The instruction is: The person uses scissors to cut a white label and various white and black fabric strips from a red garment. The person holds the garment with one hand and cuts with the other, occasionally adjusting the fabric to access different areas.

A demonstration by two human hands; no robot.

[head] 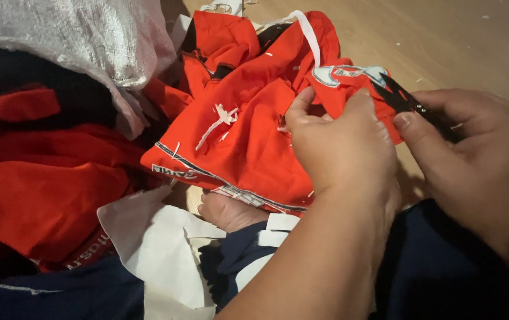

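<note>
— What's in the hands?

— The left hand (pixel 340 148) has a pinch of the red garment (pixel 248 130), thumb and fingers closed on a fold near the top edge, just below a white patch (pixel 349 75) with a grey outline. The cloth drapes down and left from that pinch, over the person's lap.

— And the other?

— The right hand (pixel 474 160) is wrapped tight round black scissors (pixel 411 104). The handles are buried in the fist, only the blades stick out, pointing up and left toward the patch. The tips sit right at the edge of the patch, just beside the left thumb. Whether the blades are parted I cannot tell, they read as one dark bar from here.

— So the garment is between the two hands?

— More under the left one. The right hand stays off to the side, touching the cloth only by the scissor tips, if at all.

— What else is about?

— Scraps of white backing (pixel 165 249) on the dark blue trousers (pixel 444 266), a heap of more red clothes (pixel 41 178) to the left, a white woven sack (pixel 77 35) above that, and a wooden floor (pixel 444 35) beyond, flecked with small white bits.
</note>
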